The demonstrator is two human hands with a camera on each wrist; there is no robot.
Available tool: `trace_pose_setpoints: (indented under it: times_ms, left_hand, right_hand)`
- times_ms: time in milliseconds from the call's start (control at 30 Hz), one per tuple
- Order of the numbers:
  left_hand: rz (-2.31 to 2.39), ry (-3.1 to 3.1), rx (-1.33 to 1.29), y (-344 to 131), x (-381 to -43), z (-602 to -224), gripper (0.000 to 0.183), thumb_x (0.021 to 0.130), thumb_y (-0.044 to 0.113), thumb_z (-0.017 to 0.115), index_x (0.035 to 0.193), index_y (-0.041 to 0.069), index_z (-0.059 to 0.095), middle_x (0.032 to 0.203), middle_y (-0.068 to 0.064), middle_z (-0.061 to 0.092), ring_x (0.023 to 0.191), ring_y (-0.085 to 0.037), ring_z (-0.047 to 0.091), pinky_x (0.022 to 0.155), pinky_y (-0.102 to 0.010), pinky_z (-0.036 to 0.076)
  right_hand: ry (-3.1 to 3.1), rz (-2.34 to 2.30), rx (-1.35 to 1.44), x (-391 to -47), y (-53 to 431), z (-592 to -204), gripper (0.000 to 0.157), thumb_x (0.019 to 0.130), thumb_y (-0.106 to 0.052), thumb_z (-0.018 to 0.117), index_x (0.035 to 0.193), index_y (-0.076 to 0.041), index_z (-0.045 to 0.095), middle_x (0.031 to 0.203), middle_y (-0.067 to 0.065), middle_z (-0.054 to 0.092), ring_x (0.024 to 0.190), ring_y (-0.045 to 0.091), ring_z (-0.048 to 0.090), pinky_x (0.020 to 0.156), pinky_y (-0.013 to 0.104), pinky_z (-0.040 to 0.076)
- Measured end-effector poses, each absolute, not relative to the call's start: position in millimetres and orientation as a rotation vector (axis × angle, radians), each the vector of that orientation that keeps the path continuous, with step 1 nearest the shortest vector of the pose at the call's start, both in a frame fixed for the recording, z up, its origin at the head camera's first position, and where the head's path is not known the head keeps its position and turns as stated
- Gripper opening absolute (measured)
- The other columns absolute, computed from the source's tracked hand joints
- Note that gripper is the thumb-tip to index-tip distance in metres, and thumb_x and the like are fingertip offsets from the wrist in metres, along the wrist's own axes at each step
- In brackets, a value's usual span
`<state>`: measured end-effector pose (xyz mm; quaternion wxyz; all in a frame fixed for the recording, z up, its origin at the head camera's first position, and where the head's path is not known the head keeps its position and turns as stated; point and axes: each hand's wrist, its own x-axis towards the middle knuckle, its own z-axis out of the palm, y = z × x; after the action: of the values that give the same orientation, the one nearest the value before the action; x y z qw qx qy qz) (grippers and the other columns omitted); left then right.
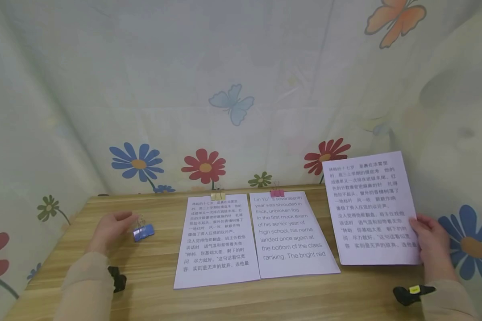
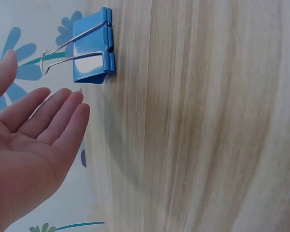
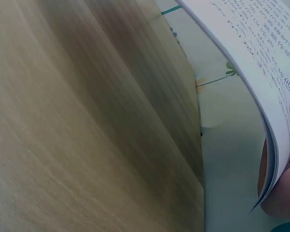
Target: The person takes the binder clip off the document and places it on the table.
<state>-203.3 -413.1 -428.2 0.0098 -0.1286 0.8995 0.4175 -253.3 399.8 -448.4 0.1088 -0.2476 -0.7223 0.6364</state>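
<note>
My right hand (image 1: 431, 240) grips a stack of printed paper (image 1: 371, 214) by its right edge, thumb on the front, and holds it up at the right. In the right wrist view the sheets (image 3: 268, 82) bend in a curve, with fingers behind them. On the left, a blue binder clip (image 1: 143, 232) stands on the table with its wire handles up. Beside it is my left hand (image 1: 112, 229), its fingers extended near the handles. The left wrist view shows that hand (image 2: 38, 130) with relaxed fingers and nothing in it, just short of the blue clip (image 2: 93, 46).
Two paper stacks lie side by side mid-table: one with Chinese text (image 1: 214, 240) under a yellow binder clip (image 1: 218, 196), one with English text (image 1: 293, 236) under a pink binder clip (image 1: 277, 193). A flowered curtain (image 1: 233, 53) hangs behind the wooden table (image 1: 152, 276).
</note>
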Motion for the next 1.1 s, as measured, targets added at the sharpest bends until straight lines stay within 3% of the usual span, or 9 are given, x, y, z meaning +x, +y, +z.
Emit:
trace_pose_setpoints:
  times_ms: [167, 400, 567, 1100]
  left_hand:
    - [1.336, 2.811, -0.403, -411.1, -201.7, -425.5, 0.087, 0.098, 0.059, 0.049, 0.146, -0.011, 0.035, 0.149, -0.034, 0.034, 0.131, -0.048, 0.041, 0.105, -0.056, 0.04]
    - [1.348, 2.852, -0.384, -405.0, -199.4, -421.3, 0.089, 0.097, 0.061, 0.049, 0.149, -0.009, 0.031, 0.151, -0.033, 0.031, 0.135, -0.049, 0.036, 0.107, -0.058, 0.036]
    - [1.31, 2.986, -0.259, -394.5, -197.1, -417.0, 0.084, 0.097, 0.059, 0.05, 0.146, -0.008, 0.037, 0.147, -0.032, 0.038, 0.133, -0.05, 0.037, 0.106, -0.06, 0.035]
    - [1.331, 3.137, 0.046, -354.3, -191.9, -406.7, 0.055, 0.101, 0.032, 0.059, 0.139, -0.007, 0.05, 0.134, -0.028, 0.055, 0.121, -0.045, 0.053, 0.098, -0.056, 0.046]
  right_hand:
    - [-2.152, 1.846, -0.731, -256.8, 405.2, -454.6, 0.02, 0.098, -0.035, 0.062, 0.118, -0.035, 0.057, 0.098, -0.015, 0.053, 0.081, 0.006, 0.053, 0.06, 0.019, 0.049]
    - [-2.271, 1.747, -0.699, -258.5, 406.9, -458.7, 0.048, 0.099, -0.038, 0.058, 0.142, -0.018, 0.049, 0.106, -0.006, 0.055, 0.08, 0.007, 0.055, 0.062, 0.021, 0.051]
    - [-2.342, 1.683, -0.688, -260.4, 408.1, -462.6, 0.059, 0.1, -0.041, 0.056, 0.148, -0.009, 0.042, 0.118, 0.007, 0.055, 0.081, 0.01, 0.056, 0.062, 0.023, 0.051]
    - [-2.453, 1.49, -0.667, -269.7, 401.0, -474.8, 0.057, 0.104, -0.032, 0.049, 0.15, -0.001, 0.037, 0.137, 0.024, 0.049, 0.087, 0.018, 0.055, 0.063, 0.027, 0.046]
